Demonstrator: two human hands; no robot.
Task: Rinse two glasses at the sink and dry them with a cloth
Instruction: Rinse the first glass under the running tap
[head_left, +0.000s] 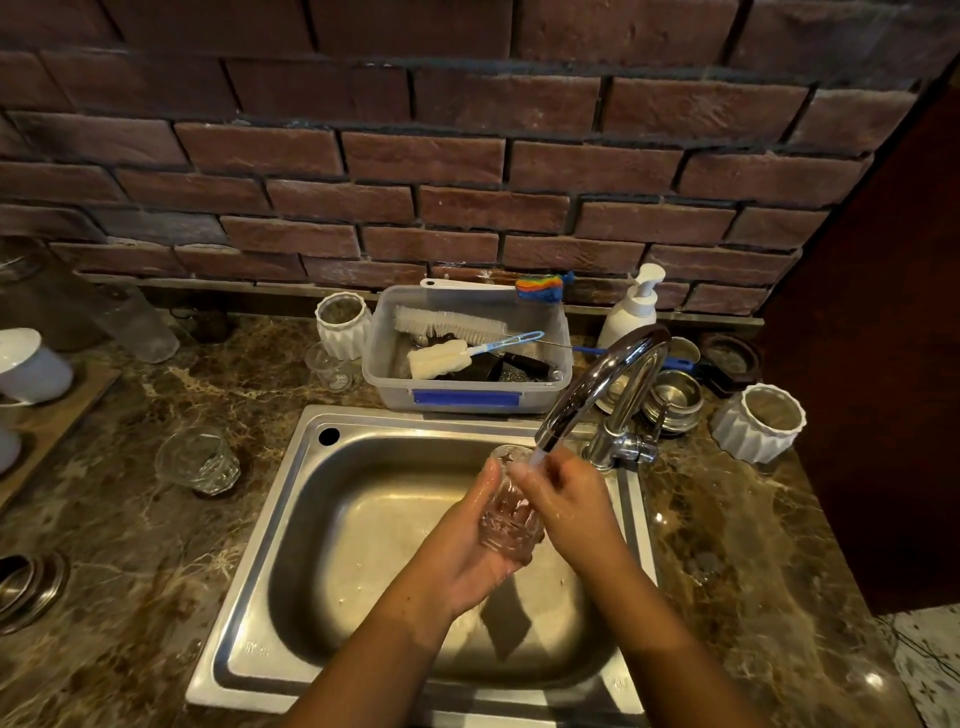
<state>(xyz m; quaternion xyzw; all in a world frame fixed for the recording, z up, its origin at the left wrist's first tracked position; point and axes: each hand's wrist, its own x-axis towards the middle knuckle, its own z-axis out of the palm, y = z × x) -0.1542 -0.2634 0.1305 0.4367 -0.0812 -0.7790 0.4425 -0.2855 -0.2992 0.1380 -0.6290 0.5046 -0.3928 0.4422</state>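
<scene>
A clear cut-glass tumbler is tilted over the basin of the stainless steel sink, its mouth under the thin stream from the curved chrome faucet. The left hand cups it from below, fingers wrapped round its side. The right hand curls its fingers over the rim. A second clear faceted glass stands upright on the brown marble counter, left of the sink. Behind the sink sits a translucent plastic tub holding brushes.

Red-brown brick wall; brown marbled tabletop; silver steel sink; clear cut-pattern glass; white ribbed pots.
</scene>
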